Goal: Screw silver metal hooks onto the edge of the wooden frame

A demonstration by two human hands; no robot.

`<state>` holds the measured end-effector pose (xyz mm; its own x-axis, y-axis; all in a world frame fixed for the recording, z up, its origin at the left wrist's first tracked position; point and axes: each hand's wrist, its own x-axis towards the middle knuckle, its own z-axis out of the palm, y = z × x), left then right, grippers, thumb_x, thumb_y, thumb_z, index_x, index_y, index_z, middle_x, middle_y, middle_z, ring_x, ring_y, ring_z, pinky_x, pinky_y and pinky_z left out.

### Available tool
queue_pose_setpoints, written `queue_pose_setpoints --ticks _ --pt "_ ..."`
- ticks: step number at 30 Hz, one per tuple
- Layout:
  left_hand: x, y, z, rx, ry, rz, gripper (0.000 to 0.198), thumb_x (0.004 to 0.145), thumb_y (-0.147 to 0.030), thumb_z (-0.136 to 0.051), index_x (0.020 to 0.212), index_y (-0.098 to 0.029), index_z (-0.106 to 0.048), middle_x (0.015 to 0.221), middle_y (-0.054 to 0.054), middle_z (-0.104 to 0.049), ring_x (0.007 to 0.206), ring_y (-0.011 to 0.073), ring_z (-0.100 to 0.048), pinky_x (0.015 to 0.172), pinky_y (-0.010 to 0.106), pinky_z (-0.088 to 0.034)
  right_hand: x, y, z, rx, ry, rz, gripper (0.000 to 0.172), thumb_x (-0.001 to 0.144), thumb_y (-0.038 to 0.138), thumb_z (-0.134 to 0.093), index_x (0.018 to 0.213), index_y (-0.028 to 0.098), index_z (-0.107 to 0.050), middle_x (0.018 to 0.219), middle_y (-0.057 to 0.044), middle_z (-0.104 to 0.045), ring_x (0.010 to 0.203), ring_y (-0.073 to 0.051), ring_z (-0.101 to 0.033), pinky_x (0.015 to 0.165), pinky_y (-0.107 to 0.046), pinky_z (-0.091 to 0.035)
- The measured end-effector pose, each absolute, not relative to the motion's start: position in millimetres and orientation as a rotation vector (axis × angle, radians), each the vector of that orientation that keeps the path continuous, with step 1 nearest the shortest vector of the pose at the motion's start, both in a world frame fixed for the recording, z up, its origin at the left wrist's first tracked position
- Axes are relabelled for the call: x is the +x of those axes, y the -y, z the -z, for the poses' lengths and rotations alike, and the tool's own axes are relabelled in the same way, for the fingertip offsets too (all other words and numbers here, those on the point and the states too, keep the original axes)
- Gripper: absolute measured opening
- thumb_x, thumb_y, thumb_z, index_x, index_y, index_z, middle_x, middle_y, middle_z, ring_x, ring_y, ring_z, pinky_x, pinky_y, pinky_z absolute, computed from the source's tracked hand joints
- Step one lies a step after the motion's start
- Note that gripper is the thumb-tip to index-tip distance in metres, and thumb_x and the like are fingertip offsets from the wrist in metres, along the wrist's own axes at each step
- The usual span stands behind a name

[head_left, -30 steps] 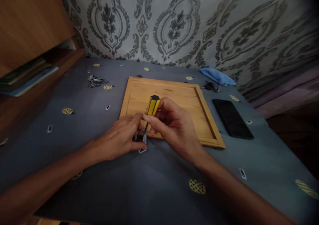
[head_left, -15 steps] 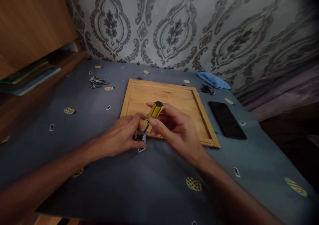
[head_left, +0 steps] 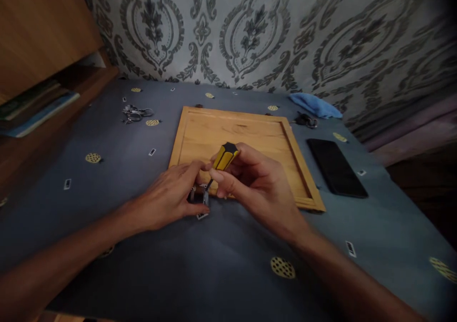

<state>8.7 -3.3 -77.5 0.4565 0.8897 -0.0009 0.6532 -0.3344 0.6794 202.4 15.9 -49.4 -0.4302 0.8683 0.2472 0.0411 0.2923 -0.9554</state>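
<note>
A framed wooden panel (head_left: 232, 127), like a cabinet door, lies flat on the blue patterned tablecloth. At its near edge sits a small metal hinge (head_left: 206, 197), partly covered by fingers. My left hand (head_left: 174, 189) grips this hinge between thumb and fingers, resting against the panel's near left corner. In my right hand (head_left: 260, 184) is a screwdriver (head_left: 226, 157) with a yellow and black handle, pinched by thumb and fingers. It leans, its shaft pointing down-left with the tip at the hinge. The screw itself is too small to make out.
Right of the panel lies a black phone (head_left: 335, 167). A blue cloth (head_left: 316, 105) and a small dark object (head_left: 306, 120) are behind it. Several metal pieces (head_left: 135, 113) lie at the back left. A wooden shelf (head_left: 89, 86) with books borders the left; a patterned wall stands behind.
The view has shifted slightly, and the screwdriver handle appears turned a little within my right fingers. My left hand stays on the hinge.
</note>
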Motion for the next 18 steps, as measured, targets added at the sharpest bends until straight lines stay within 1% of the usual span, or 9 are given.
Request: queue_pose_setpoints --ticks 2,4,8,11,14,16,18 --pt "9.1 3.1 75.9 2.096 -1.297 -0.480 0.047 0.080 -0.028 -0.080 0.112 -0.026 -0.047 0.104 0.002 -0.064 0.095 0.0247 -0.066 0.085 0.039 -0.054 205.7 -16.7 48.3 -0.796 1.771 -1.263 0.026 0.093 0.047 -0.071 0.095 0.022 -0.067 0.067 0.004 -0.063 0.059 -0.012 -0.064 0.056 -0.024 -0.053" --pt "9.5 2.7 74.7 2.101 -1.312 -0.457 0.049 0.079 -0.028 -0.081 0.114 -0.025 -0.046 0.104 0.003 -0.065 0.095 0.0254 -0.066 0.085 0.041 -0.054 208.0 -18.0 49.0 -0.777 1.778 -1.295 0.026 0.094 0.048 -0.071 0.097 0.022 -0.068 0.066 0.004 -0.064 0.060 -0.012 -0.064 0.058 -0.025 -0.055" --pt "9.9 2.0 75.1 2.122 -1.290 -0.475 0.053 0.079 -0.029 -0.082 0.116 -0.025 -0.045 0.108 0.004 -0.066 0.101 0.0273 -0.066 0.087 0.042 -0.054 204.9 -19.0 53.7 -0.806 1.727 -1.256 0.028 0.088 0.047 -0.077 0.090 0.021 -0.067 0.065 0.005 -0.062 0.054 -0.010 -0.060 0.051 -0.022 -0.052" --pt "10.0 1.7 77.0 2.124 -1.279 -0.493 0.052 0.080 -0.027 -0.082 0.117 -0.025 -0.046 0.110 0.004 -0.066 0.103 0.0273 -0.066 0.088 0.042 -0.054 201.1 -17.0 55.8 -0.795 1.688 -1.186 0.026 0.087 0.044 -0.079 0.085 0.021 -0.066 0.063 0.006 -0.060 0.052 -0.010 -0.059 0.048 -0.021 -0.050" --pt "9.3 1.8 79.1 2.110 -1.313 -0.455 0.056 0.079 -0.028 -0.083 0.121 -0.024 -0.046 0.106 0.004 -0.067 0.101 0.0269 -0.066 0.089 0.042 -0.053 204.0 -15.0 55.3 -0.815 1.564 -1.063 0.022 0.087 0.039 -0.080 0.085 0.022 -0.066 0.071 0.005 -0.064 0.051 -0.008 -0.059 0.047 -0.021 -0.052" --pt "8.2 2.2 80.4 2.113 -1.329 -0.439 0.061 0.078 -0.029 -0.084 0.125 -0.023 -0.045 0.108 0.005 -0.068 0.101 0.0268 -0.066 0.090 0.043 -0.053 209.4 -14.5 55.0 -0.847 1.498 -0.949 0.019 0.088 0.036 -0.079 0.087 0.023 -0.066 0.079 0.003 -0.068 0.049 -0.008 -0.058 0.047 -0.022 -0.053" --pt "7.0 2.8 81.8 2.122 -1.327 -0.448 0.063 0.078 -0.030 -0.084 0.127 -0.022 -0.045 0.110 0.006 -0.068 0.101 0.0265 -0.067 0.091 0.043 -0.053 215.0 -14.2 56.4 -0.868 1.492 -0.898 0.017 0.088 0.035 -0.079 0.088 0.023 -0.067 0.082 0.003 -0.069 0.048 -0.007 -0.058 0.046 -0.022 -0.053"
